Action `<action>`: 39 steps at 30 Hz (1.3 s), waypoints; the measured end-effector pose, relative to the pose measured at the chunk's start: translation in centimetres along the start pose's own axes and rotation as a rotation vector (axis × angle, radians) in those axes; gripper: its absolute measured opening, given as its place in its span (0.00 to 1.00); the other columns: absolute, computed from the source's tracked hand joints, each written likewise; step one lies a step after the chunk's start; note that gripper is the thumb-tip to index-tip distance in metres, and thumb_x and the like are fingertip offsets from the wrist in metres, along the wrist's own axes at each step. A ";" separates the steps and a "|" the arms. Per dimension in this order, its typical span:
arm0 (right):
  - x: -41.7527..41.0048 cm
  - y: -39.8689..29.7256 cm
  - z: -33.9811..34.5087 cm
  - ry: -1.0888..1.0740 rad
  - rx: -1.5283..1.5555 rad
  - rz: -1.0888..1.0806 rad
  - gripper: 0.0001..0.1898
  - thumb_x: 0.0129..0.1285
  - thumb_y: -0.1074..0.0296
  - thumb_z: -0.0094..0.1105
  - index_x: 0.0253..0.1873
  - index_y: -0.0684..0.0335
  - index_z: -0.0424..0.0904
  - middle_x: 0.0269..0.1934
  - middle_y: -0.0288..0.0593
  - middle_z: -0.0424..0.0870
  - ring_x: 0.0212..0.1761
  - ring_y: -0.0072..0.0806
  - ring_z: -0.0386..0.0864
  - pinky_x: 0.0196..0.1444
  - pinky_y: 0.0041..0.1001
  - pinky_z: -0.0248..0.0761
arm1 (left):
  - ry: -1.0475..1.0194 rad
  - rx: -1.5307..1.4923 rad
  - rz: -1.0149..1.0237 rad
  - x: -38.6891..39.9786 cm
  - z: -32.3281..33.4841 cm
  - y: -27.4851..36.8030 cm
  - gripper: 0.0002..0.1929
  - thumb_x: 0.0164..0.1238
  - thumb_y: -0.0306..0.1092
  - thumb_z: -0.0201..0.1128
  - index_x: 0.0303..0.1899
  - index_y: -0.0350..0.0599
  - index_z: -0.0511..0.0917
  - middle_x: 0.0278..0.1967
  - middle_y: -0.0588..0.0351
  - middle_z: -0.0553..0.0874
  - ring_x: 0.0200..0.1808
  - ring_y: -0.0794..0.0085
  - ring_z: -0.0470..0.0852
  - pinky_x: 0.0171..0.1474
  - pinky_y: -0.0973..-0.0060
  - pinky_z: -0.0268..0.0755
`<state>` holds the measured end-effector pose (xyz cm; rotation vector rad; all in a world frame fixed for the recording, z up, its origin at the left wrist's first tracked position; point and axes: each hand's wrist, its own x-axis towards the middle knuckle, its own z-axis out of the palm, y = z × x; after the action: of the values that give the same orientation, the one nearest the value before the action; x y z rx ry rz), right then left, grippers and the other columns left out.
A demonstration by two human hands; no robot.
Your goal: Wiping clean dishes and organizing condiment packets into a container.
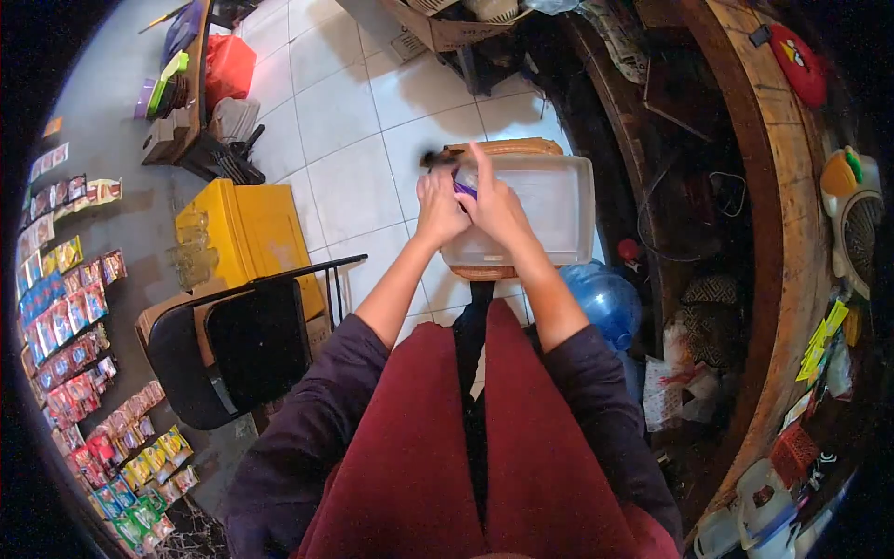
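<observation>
Both of my hands are together above the left part of a translucent plastic tray, which rests on a woven rattan stool or basket. My left hand holds a small item with a purple part; a dark, blurred end sticks out beyond its fingertips. My right hand touches the same item with its thumb, its index finger stretched out. What the item is cannot be made out. The tray's visible inside shows a pale, bare surface.
At left stand a yellow crate and a black folding chair. A blue water jug is right of the stool. A wooden counter edge runs along the right. Hanging sachets line the far left; a cardboard box sits ahead.
</observation>
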<state>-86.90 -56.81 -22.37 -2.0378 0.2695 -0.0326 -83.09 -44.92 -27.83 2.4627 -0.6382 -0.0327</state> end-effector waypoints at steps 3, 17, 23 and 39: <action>2.4 2.5 -0.4 -0.064 -0.197 -0.132 0.28 0.47 0.70 0.63 0.55 0.57 0.63 0.37 0.59 0.78 0.37 0.53 0.77 0.36 0.44 0.70 | -0.148 -0.033 -0.015 1.1 -0.5 -0.2 0.32 0.43 0.39 0.66 0.54 0.46 0.65 0.44 0.49 0.74 0.48 0.56 0.70 0.55 0.60 0.54; 2.6 5.4 1.9 0.055 -0.243 -0.202 0.14 0.53 0.75 0.49 0.47 0.59 0.72 0.54 0.48 0.68 0.51 0.44 0.72 0.45 0.37 0.72 | 0.036 0.351 -0.011 1.3 -0.2 -0.7 0.19 0.47 0.36 0.66 0.43 0.50 0.74 0.42 0.57 0.75 0.46 0.60 0.70 0.52 0.61 0.55; -0.8 5.3 -1.1 0.132 -0.137 -0.115 0.28 0.55 0.78 0.48 0.62 0.52 0.61 0.61 0.53 0.60 0.59 0.51 0.65 0.55 0.39 0.67 | 0.073 0.230 -0.052 1.7 -0.1 -0.5 0.32 0.40 0.38 0.65 0.54 0.43 0.68 0.49 0.49 0.73 0.53 0.56 0.68 0.56 0.57 0.54; -31.0 1.4 -38.1 0.908 -0.544 0.016 0.06 0.52 0.77 0.58 0.37 0.64 0.79 0.36 0.45 0.80 0.37 0.35 0.79 0.41 0.27 0.72 | -0.353 -0.418 1.458 2.1 4.1 43.8 0.21 0.46 0.20 0.58 0.46 0.51 0.76 0.56 0.55 0.72 0.61 0.56 0.66 0.62 0.53 0.56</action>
<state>-122.63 -84.39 -3.03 -2.4333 0.9353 -0.9794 -101.04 -79.29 -6.87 1.1466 -2.1293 -0.0203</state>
